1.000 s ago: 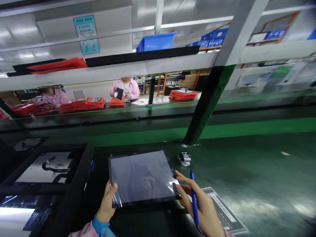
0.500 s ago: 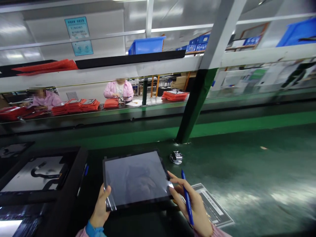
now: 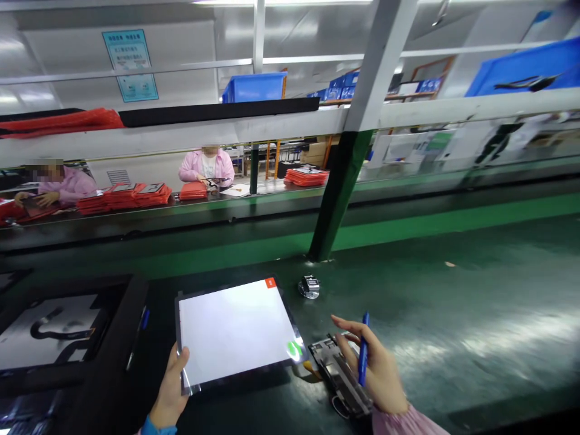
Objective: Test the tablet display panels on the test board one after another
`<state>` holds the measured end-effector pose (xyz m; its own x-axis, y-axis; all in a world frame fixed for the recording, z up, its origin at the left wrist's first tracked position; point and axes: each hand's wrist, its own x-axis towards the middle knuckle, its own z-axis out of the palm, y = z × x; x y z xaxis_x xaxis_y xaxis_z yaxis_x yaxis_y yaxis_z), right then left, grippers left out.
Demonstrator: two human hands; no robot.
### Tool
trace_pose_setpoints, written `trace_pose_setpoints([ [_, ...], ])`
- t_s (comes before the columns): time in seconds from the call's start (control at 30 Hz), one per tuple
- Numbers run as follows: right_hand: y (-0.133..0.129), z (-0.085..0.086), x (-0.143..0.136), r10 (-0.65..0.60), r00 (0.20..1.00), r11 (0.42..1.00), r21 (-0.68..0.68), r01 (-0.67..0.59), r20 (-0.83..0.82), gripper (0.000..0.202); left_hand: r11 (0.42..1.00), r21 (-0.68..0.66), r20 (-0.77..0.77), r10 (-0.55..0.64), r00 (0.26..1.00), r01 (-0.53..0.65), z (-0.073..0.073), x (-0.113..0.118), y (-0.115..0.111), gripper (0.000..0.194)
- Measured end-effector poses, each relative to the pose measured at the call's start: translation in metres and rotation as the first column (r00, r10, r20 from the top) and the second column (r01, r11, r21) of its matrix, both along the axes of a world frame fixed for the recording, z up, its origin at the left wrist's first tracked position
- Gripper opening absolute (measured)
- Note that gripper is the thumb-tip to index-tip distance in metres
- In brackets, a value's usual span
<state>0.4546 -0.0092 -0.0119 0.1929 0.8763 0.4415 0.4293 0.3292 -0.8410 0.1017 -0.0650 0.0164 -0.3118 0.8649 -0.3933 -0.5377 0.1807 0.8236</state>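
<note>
In the head view a tablet-sized display panel point(image 3: 235, 335) is lit white, with an orange-red mark at its top right corner and a green mark at its lower right. My left hand point(image 3: 170, 386) grips its left edge, thumb on the front, where clear film sticks out. My right hand point(image 3: 378, 368) is off the panel, to its right, with a blue pen point(image 3: 364, 350) held between the fingers and the index finger stretched out. Below that hand lies a dark, metallic circuit-board module point(image 3: 338, 374), partly hidden. An orange flex cable point(image 3: 312, 370) shows between panel and module.
A small chrome tally counter point(image 3: 309, 286) stands behind the panel, near a green post point(image 3: 338, 199). At left, a black foam tray point(image 3: 113, 314) bears another panel with a black cable, with a pen beside it. Across the bench two people in pink sit by red stacks point(image 3: 127, 196).
The panel has gone from dark grey to lit white with coloured marks. My right hand has left its right edge and moved right, over the module. The labelled flat face seen there before no longer shows.
</note>
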Motion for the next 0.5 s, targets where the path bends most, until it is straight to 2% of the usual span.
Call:
trace_pose_setpoints([
  [0.1, 0.005, -0.019, 0.023, 0.021, 0.974, 1.0, -0.013, -0.019, 0.227, 0.021, 0.999, -0.048, -0.032, -0.003, 0.999, 0.002, -0.005, -0.004, 0.001, 0.095],
  [0.2, 0.004, -0.032, 0.03, 0.06, 0.941, 0.996, 0.043, -0.079, 0.333, 0.018, 0.999, -0.049, -0.11, -0.024, 0.994, 0.019, -0.01, -0.008, 0.003, 0.096],
  [0.37, 0.002, -0.037, 0.025, 0.061, 0.905, 0.983, 0.13, -0.127, 0.421, 0.016, 0.999, -0.049, -0.067, -0.009, 0.998, 0.006, -0.012, -0.009, 0.004, 0.099],
  [0.5, 0.004, -0.036, 0.021, 0.028, 0.901, 0.985, 0.143, -0.099, 0.433, 0.014, 0.998, -0.061, -0.059, -0.009, 0.998, 0.005, -0.013, -0.009, 0.003, 0.093],
])
